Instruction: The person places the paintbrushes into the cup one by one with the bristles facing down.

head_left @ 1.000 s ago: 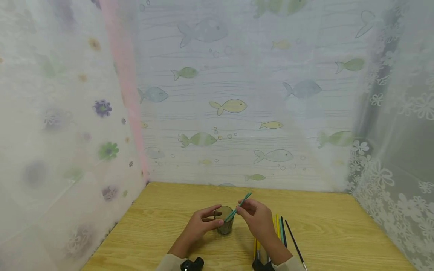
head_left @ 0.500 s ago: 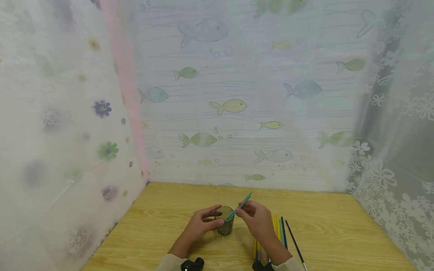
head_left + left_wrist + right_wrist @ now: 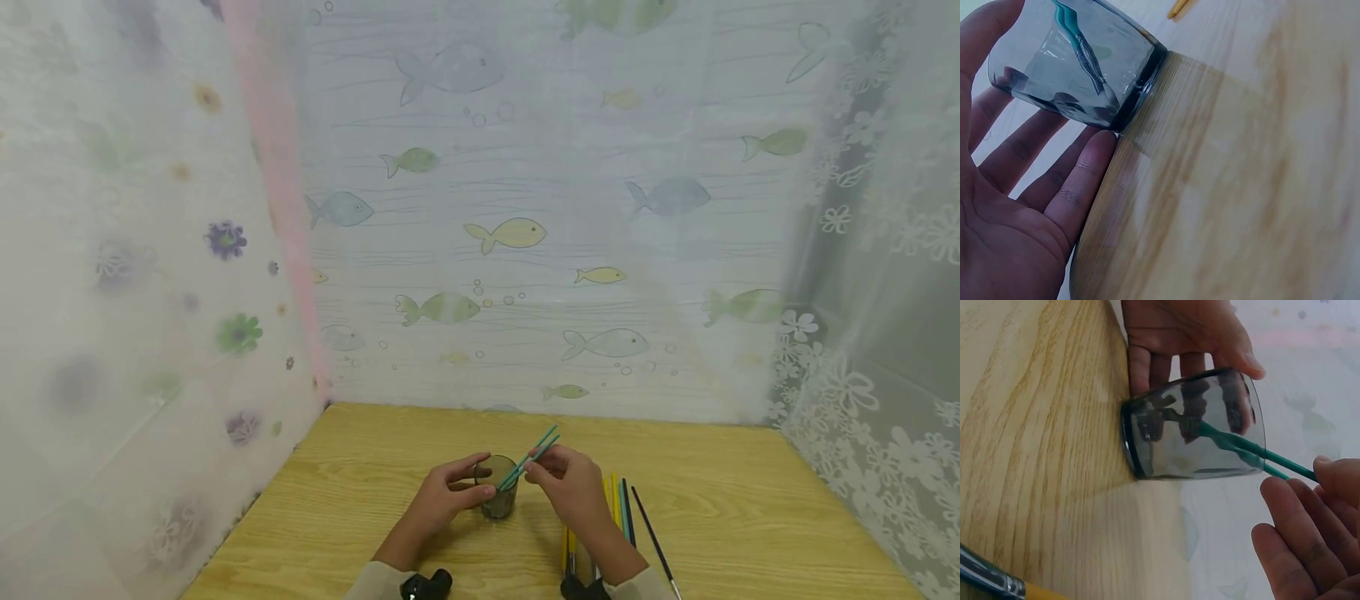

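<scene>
A smoky grey drinking glass (image 3: 502,505) stands upright on the table. My left hand (image 3: 444,498) holds it from the left, thumb at the near side and fingers around the far side. In the left wrist view, the fingers of the left hand (image 3: 1016,212) lie behind the glass (image 3: 1041,62). My right hand (image 3: 573,493) pinches a pair of green paintbrushes (image 3: 531,458) near the rim, between thumb and fingers. Both lean to the right, with their brush ends inside the glass, as the right wrist view shows through the wall of the glass (image 3: 1191,464).
Several more paintbrushes, including yellow ones (image 3: 616,498) and a dark one (image 3: 651,529), lie on the wooden table (image 3: 750,508) by the right forearm, which partly covers them. A fish-print curtain (image 3: 517,350) hangs behind the table's far edge.
The upper ends of the two green paintbrushes have spread apart, from nearly together to clearly separate. The right hand has shifted very slightly; the left hand and glass stay put.
</scene>
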The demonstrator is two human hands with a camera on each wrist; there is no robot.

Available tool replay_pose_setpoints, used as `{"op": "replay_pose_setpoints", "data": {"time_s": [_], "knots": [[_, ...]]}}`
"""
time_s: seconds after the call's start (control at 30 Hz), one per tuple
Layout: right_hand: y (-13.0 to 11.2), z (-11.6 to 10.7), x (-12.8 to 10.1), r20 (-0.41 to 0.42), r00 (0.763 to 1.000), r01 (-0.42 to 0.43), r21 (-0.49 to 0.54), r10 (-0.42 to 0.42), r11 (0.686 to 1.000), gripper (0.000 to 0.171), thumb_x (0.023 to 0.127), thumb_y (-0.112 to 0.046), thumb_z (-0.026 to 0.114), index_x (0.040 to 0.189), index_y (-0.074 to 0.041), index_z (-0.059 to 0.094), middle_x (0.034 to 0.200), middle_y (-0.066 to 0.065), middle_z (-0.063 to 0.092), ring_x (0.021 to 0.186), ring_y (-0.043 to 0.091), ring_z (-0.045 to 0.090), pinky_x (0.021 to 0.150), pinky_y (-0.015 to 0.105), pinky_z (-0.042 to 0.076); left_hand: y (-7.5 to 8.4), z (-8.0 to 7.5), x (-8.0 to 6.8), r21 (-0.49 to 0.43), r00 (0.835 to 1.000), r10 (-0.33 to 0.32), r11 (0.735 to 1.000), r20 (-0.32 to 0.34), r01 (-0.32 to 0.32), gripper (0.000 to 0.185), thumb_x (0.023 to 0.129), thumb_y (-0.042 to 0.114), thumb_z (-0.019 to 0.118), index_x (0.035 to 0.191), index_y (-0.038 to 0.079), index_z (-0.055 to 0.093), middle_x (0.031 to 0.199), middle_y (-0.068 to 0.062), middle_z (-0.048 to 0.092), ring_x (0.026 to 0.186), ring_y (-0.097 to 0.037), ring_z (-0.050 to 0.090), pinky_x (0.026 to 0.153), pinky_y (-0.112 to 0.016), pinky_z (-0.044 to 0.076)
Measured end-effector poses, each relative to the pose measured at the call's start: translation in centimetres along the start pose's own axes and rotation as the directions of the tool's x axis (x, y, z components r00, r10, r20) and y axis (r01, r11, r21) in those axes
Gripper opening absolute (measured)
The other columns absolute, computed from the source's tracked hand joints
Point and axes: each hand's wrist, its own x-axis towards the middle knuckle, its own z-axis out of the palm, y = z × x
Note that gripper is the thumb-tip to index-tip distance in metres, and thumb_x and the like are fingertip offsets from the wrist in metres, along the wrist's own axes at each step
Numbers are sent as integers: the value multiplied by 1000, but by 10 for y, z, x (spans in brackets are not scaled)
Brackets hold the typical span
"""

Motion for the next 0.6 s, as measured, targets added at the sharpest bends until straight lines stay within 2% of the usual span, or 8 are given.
{"op": "replay_pose_setpoints", "data": {"time_s": [0.17,0.27,0.5,0.6], "knots": [[0,-4,3,-24,1000,-6,-26,6,1000,11,93,-28,79,102,-21,78,89,-2,80,82,13,77,74,25,61,0,0,1,-6,1000,-2,1000,-6,2,60,102,28,70,157,21,48,147,-18,59,127,-38,64,94,-41,61],[1,-8,4,-43,999,2,-28,-3,1000,14,93,-29,80,103,-20,79,89,-1,80,81,11,76,75,28,61,0,0,1,-12,1000,-7,1000,-11,7,59,102,26,70,157,21,49,146,-18,60,126,-37,64,94,-42,61],[0,-15,7,-95,995,-25,-43,20,999,18,93,-31,79,107,-21,78,87,-9,79,83,7,75,79,31,61,-3,0,2,0,1000,-6,1000,-20,6,58,101,28,70,156,21,50,145,-16,61,125,-37,65,93,-43,61],[-1,-17,7,-87,996,-24,-21,22,999,21,94,-28,79,111,-16,77,90,-4,80,84,10,76,80,32,62,-3,-1,1,5,1000,-6,1000,-24,6,58,101,28,70,155,22,50,145,-16,61,125,-38,65,93,-42,61]]}}
